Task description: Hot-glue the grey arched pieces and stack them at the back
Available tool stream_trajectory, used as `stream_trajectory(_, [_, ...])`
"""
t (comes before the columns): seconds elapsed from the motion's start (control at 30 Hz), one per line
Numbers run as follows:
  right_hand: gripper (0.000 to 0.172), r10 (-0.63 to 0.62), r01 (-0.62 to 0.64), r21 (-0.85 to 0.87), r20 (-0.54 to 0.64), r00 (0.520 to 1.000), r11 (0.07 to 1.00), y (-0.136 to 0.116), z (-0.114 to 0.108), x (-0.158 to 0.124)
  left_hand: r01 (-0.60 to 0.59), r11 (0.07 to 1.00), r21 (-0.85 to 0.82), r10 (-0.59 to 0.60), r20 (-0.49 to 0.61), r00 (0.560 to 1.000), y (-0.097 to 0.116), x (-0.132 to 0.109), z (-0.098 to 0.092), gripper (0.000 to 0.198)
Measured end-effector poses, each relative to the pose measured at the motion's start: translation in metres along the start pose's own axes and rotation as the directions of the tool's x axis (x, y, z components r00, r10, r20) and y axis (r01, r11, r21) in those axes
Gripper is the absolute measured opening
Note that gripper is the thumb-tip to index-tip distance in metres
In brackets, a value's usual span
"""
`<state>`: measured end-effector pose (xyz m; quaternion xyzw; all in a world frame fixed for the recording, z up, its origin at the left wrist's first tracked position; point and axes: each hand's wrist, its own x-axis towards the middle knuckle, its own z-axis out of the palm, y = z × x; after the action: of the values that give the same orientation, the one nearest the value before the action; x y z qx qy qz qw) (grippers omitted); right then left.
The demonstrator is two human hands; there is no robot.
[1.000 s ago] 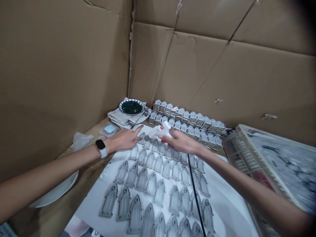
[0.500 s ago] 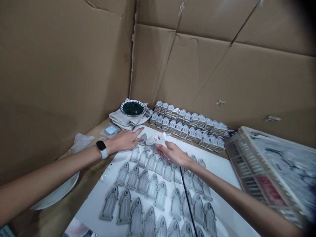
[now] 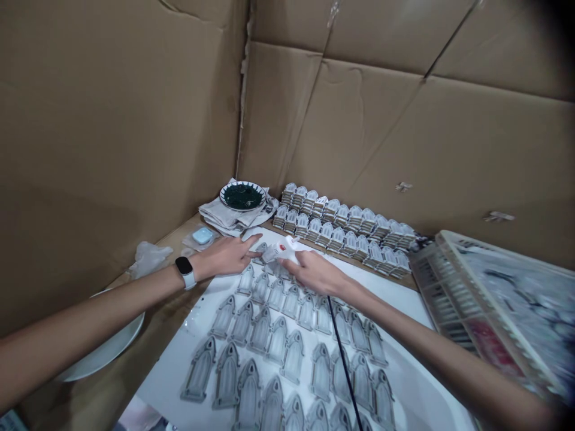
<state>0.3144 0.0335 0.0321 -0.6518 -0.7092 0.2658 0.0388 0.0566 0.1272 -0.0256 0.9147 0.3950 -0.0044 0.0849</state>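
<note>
My left hand (image 3: 223, 255) pinches a small grey arch-shaped piece (image 3: 260, 252) between thumb and fingers, at the far end of the rows. My right hand (image 3: 317, 273) is shut around a white hot glue gun (image 3: 282, 251) with a red mark on it. The gun's nozzle points at the pinched piece, very close to it, and its black cord (image 3: 344, 359) trails down across the white board (image 3: 395, 365). Many more grey arches lie flat in rows on that board, below my hands. The right hand hides the gun's grip.
Stacks of arch pieces (image 3: 341, 227) stand in rows at the back. A green-glazed dish (image 3: 242, 196) rests on folded cloth (image 3: 224, 218) in the corner. Nearby lie a pale blue case (image 3: 203, 236), crumpled clear plastic (image 3: 148, 258), and a white plate (image 3: 117, 341). A crate (image 3: 489, 299) sits right, against cardboard walls (image 3: 359, 120).
My right hand has moved left and down with the glue gun, bringing the nozzle nearer the pinched piece. The gun now lies lower in the hand. My left hand has barely moved.
</note>
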Motion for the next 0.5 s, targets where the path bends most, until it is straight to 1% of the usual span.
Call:
stream_trajectory(0.1, [0.044,-0.054,0.059,-0.089,0.053,0.997,0.994,-0.017,-0.019,0.009,-0.001,1.000,0.008,0.001,-0.005,1.000,-0.003,0.001,0.001,0.071])
stream_trajectory(0.17, [0.039,-0.062,0.075,-0.132,0.101,0.993,0.988,-0.029,-0.031,0.019,-0.004,1.000,0.009,0.004,-0.005,1.000,-0.005,0.002,0.001,0.066])
stream_trajectory(0.23, [0.033,-0.062,0.083,-0.149,0.142,0.988,0.985,-0.040,-0.041,0.030,-0.007,1.000,0.010,0.007,-0.008,1.000,-0.006,0.003,0.001,0.061])
stream_trajectory(0.3, [0.030,-0.064,0.088,-0.149,0.158,0.985,0.985,-0.049,-0.047,0.037,-0.011,1.000,0.015,0.011,-0.010,1.000,-0.007,0.002,-0.001,0.057])
stream_trajectory(0.4, [0.038,-0.071,0.093,-0.129,0.164,0.984,0.987,-0.054,-0.056,0.036,-0.015,0.999,0.030,0.015,-0.003,1.000,-0.003,0.000,-0.005,0.054])
stream_trajectory(0.5, [0.044,-0.063,0.073,-0.044,0.183,0.981,0.996,-0.043,-0.065,0.018,-0.025,0.999,0.042,0.025,0.009,1.000,0.005,0.001,-0.011,0.058])
